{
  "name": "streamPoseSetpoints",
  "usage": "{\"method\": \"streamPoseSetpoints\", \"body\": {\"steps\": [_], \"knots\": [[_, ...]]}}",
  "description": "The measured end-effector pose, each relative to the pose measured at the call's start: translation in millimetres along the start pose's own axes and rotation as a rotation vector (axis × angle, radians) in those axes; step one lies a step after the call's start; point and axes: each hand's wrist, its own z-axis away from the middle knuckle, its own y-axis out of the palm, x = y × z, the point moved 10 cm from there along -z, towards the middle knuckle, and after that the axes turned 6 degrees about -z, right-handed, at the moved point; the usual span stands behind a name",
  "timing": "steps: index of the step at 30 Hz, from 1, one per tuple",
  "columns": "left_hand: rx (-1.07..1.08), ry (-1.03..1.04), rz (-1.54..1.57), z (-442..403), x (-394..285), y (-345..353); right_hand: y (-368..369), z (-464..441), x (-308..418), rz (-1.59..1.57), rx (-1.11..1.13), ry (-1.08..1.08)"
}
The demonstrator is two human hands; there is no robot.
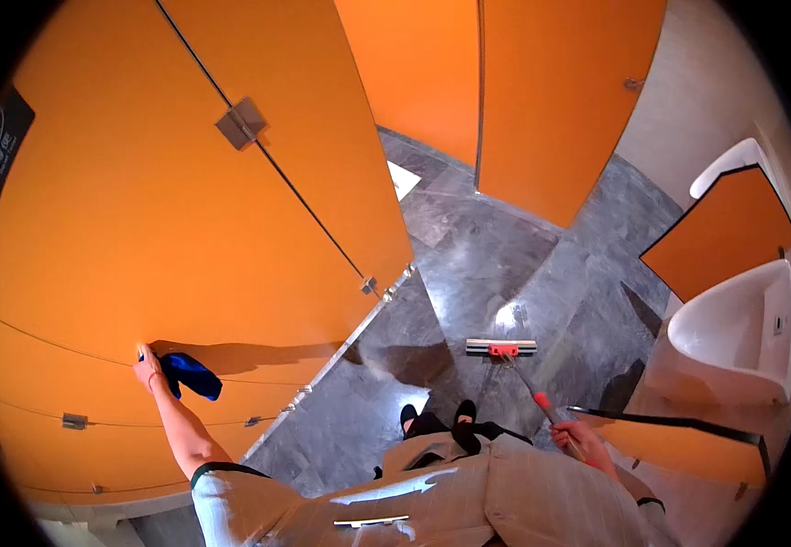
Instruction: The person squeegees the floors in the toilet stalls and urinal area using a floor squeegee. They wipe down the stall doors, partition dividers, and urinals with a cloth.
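My left hand [148,366] is closed on a dark blue cloth [193,376] and touches the orange partition panel [259,246] on the left. The cloth hangs to the right of my fingers, against the panel. Low on the right, my right hand [581,439] wraps round the handle of a mop [502,348]. Its wide, flat head, red in the middle with pale and dark strips, rests on the grey floor in front of my feet.
White urinals [733,328] line the right wall, with orange dividers [724,232] between them. Another orange panel [559,100] stands ahead. Grey tiled floor [477,246] runs between, with a white patch [402,180] near the far stall. Metal hinges [241,124] and feet stick out from the left partition.
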Motion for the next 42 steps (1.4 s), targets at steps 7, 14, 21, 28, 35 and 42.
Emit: {"method": "streamPoseSetpoints", "body": {"steps": [7,14,21,28,35,42], "knots": [[0.06,-0.03,0.177,3,23,14,4,-25,-46,-0.057,0.019,0.011],[-0.028,-0.095,0.111,62,2,-30,23,-31,-66,-0.157,-0.005,0.029],[0.22,0.161,0.562,180,33,-56,22,-54,-105,-0.169,0.029,-0.075],[0.559,0.289,0.545,260,92,-29,18,-64,-134,-0.177,0.056,-0.075],[0.861,0.371,0.458,354,69,-31,6,-67,-89,0.266,0.609,-0.384],[1.082,0.692,0.354,476,15,-71,-29,-19,-100,0.287,0.182,-0.151]]}}
